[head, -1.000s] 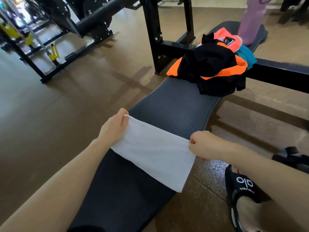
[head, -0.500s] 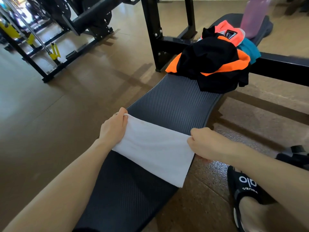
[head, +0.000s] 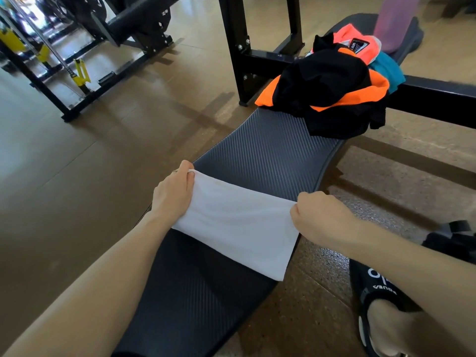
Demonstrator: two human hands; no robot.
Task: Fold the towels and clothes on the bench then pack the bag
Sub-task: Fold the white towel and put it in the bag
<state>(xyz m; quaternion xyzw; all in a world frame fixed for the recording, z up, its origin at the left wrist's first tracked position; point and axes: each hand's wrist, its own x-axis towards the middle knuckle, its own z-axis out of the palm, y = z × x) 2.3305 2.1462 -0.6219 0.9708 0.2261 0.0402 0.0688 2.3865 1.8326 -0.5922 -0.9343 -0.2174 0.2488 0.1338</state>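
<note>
Towel (head: 239,225) — white, soft, rectangular — pinched taut by left hand (head: 172,197) and right hand (head: 319,217); ribbed bench (head: 262,155) beneath.

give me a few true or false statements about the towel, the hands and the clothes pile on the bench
1. Both hands hold the white towel, the left hand and right hand at opposite ends. True.
2. The towel lies on the floor. False: it is stretched over the black bench.
3. The clothes pile sits farther along the bench, apart from the towel. True.
4. The pile is neatly folded. False: the black, orange and teal garments lie bunched.
5. The person is barefoot. False: a black slide sandal is on the foot.
</note>
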